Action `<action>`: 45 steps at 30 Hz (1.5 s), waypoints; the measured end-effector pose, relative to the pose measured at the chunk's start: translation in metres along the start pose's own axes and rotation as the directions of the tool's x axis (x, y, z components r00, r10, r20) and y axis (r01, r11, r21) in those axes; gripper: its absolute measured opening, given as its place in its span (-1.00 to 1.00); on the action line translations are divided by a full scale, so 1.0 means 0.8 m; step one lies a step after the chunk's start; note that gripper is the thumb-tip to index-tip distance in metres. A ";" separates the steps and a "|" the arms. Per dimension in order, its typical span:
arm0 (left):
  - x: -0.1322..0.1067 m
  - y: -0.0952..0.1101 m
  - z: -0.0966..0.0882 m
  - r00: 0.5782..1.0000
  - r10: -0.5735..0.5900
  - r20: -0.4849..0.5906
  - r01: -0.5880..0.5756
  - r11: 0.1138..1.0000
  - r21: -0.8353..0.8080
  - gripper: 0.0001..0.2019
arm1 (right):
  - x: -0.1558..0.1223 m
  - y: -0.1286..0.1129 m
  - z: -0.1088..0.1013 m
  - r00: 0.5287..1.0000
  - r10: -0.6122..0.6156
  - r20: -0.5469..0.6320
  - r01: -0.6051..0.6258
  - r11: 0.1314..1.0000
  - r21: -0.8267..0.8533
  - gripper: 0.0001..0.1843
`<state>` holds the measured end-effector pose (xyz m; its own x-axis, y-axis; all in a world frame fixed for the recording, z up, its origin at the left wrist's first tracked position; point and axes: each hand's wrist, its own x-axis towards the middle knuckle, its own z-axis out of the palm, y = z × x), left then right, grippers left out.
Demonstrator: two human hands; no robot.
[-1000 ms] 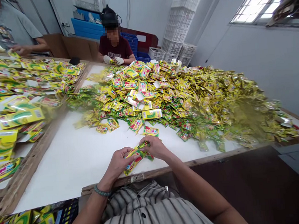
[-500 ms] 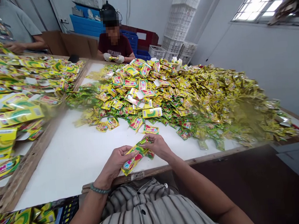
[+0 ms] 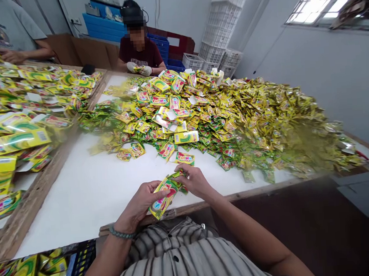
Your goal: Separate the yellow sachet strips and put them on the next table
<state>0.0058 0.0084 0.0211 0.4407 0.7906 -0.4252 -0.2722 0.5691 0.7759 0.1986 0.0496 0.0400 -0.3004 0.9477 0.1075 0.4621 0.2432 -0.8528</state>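
Observation:
My left hand (image 3: pixel 145 199) is closed around a small yellow-green candy box (image 3: pixel 161 203) with a watermelon picture, its thumb lying across the printed front. The box tilts, its upper end towards my right hand (image 3: pixel 194 181). There my right fingers pinch a small green candy packet (image 3: pixel 177 175) at the top end of the box. Whether the packet is partly inside is hidden by the fingers. Just beyond, a similar flat piece with bright lettering (image 3: pixel 185 158) lies on the white table (image 3: pixel 81 194). Past it rises a big heap of small packets (image 3: pixel 248 113).
Several boxes, some with open flaps, lie on the heap, including a yellow box (image 3: pixel 186 137). A wooden rail (image 3: pixel 46 184) divides off more boxes on the left. A crate (image 3: pixel 82 265) of filled boxes stands lower left. Across the table, two co-workers handle similar pieces; one wears white gloves (image 3: pixel 147 70).
The candy box has turned a little in my left hand, so more of its front faces me. My right fingers stay at its top end. The view has shifted slightly.

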 end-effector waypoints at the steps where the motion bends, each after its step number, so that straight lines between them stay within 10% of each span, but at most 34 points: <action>1: 0.001 0.000 0.001 1.000 0.012 -0.009 -0.012 0.999 0.036 -0.58 | -0.001 -0.001 0.000 0.999 -0.029 0.018 0.029 0.999 -0.041 -0.82; 6: 0.004 0.001 0.003 0.998 0.063 -0.018 -0.060 0.989 0.135 -0.58 | -0.005 -0.002 -0.004 0.986 -0.013 0.165 0.013 1.000 -0.002 -0.70; 11: 0.008 -0.004 0.002 0.989 0.129 -0.074 -0.120 0.986 0.113 -0.51 | -0.008 -0.010 -0.002 0.999 0.016 -0.037 -0.016 1.000 0.004 -0.82; 21: 0.002 -0.008 -0.002 0.990 0.123 -0.070 -0.115 0.987 0.112 -0.49 | -0.007 -0.014 0.008 0.998 -0.015 -0.067 0.008 0.994 -0.113 -0.89; 33: 0.005 -0.004 0.003 0.978 0.177 -0.106 -0.168 0.982 0.090 -0.55 | -0.018 -0.026 0.012 0.943 0.118 0.310 -0.182 0.966 0.185 -0.60; 39: 0.002 -0.002 -0.005 0.957 0.273 -0.103 -0.217 0.902 0.372 -0.50 | -0.011 -0.019 0.040 0.961 0.244 0.127 -0.274 0.898 0.344 -0.67; 45: -0.004 0.013 -0.049 0.944 0.250 -0.215 -0.084 0.814 0.575 -0.53 | 0.009 -0.019 0.053 0.994 0.035 0.104 -0.052 0.985 0.166 -0.72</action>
<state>-0.0322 0.0207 0.0118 0.1646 0.9371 -0.3078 0.2334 0.2662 0.9352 0.1544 0.0440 0.0322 -0.3692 0.9291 0.0236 0.3326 0.1558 -0.9301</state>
